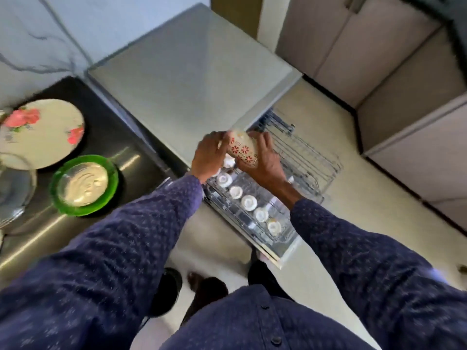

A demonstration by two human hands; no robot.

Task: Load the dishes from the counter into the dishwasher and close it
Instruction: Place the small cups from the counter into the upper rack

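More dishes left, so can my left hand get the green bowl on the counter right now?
Probably not yet: the left hand holds the flowered cup with the right hand. Nothing covers the green bowl.

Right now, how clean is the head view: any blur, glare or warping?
Head view: motion blur smears both hands, left and right, and the floral cup they hold; glare streaks the steel counter; wide-angle warping bends the cabinets; sleeves soft.

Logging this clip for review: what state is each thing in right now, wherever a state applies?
Cup with red flowers: held over the rack, tipped on its side.
Left hand: grips the cup.
Right hand: grips the cup.
Wire rack: pulled out, a row of white cups in it.
Floral plate: on the counter.
Green bowl: on the counter, upright.
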